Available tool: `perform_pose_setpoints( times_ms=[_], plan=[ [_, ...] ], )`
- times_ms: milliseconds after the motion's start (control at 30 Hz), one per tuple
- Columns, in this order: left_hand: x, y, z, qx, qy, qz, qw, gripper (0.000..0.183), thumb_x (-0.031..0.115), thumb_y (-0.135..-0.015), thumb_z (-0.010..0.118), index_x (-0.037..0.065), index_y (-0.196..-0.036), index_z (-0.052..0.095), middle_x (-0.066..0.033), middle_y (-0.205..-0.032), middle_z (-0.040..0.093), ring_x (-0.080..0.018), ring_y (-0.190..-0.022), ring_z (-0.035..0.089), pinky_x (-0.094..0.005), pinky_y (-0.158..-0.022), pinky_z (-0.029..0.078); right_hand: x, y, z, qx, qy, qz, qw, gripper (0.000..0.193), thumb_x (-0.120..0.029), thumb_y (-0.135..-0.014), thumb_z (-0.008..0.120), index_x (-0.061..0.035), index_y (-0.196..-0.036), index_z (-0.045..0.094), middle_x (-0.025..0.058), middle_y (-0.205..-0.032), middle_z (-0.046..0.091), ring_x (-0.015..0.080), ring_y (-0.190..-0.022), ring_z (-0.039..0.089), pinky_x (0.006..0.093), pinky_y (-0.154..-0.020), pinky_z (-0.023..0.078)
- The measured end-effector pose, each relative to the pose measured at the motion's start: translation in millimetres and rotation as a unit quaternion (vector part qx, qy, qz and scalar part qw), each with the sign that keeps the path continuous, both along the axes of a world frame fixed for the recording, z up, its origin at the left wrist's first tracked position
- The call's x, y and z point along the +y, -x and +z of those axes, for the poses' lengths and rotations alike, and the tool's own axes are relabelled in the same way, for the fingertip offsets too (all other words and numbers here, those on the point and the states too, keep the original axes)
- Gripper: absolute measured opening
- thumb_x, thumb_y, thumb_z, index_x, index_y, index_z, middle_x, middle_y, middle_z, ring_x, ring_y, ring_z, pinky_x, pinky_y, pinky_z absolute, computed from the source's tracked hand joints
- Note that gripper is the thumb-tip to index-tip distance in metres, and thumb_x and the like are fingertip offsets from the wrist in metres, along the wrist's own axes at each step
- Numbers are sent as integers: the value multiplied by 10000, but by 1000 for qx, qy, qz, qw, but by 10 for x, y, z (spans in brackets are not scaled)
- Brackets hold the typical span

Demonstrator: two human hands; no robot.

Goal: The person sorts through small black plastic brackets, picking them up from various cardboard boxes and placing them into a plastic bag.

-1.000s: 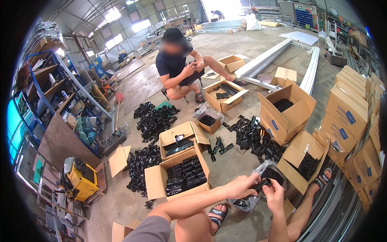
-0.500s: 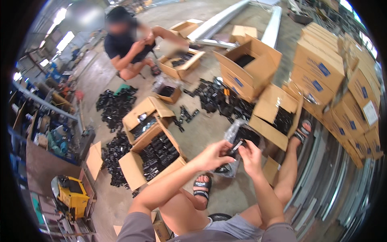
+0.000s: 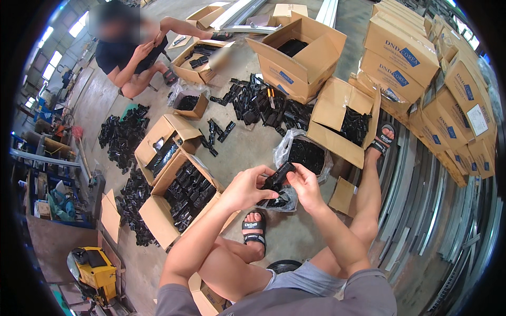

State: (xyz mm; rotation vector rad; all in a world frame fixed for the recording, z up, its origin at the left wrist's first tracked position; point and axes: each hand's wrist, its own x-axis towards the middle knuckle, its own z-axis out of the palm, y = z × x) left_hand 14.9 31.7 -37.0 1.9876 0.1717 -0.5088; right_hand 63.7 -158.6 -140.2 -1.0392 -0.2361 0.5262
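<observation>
Between my two hands is a black, oblong plastic-looking part (image 3: 279, 176), tilted up toward the right. My left hand (image 3: 250, 187) grips its left side between thumb and fingers. The thumb and fingertips of my right hand (image 3: 304, 183) pinch its upper right end. Just beyond them stands a container lined with clear plastic (image 3: 285, 146), full of small black pieces. Under my hands, part of another clear plastic bag (image 3: 287, 202) with black pieces shows. To the left, an open carton (image 3: 153, 212) holds rows of similar black parts.
Black parts lie heaped (image 3: 263, 105) on the floor ahead, near open cartons (image 3: 332, 50). A co-worker (image 3: 129, 55) sits at the far left, hands raised together. Stacked cartons (image 3: 398, 63) and long metal profiles (image 3: 416, 210) line the right. A yellow machine (image 3: 100, 274) stands lower left.
The view has shifted, so the surroundings sit further left and higher. The black part has turned in my hands and now shows its broad side; both hands still hold it.
</observation>
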Motion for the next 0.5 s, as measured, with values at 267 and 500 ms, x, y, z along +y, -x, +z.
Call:
perform_pose_setpoints(
  times_ms=[267, 500],
  plan=[
    [49, 49, -71, -8, 42, -3, 999, 420, 51, -809, 801, -28, -1165, 592, -79, -917, 721, -97, -856, 635, -290, -765, 516, 31, 57, 42, -11, 5, -1, 1000, 343, -164, -978, 673, 36, -1236, 569, 34, -1070, 648, 92, -986, 609, 263, -873, 514],
    [85, 81, -28, -79, -87, 33, 992, 441, 14, -778, 772, -8, -1186, 605, -145, -922, 743, -152, -825, 689, -321, -753, 534, 41, -282, -160, -61, 96, -13, 993, 305, -142, -996, 622, -21, -1275, 595, 48, -1046, 687, 116, -950, 645, 272, -829, 531]
  ],
)
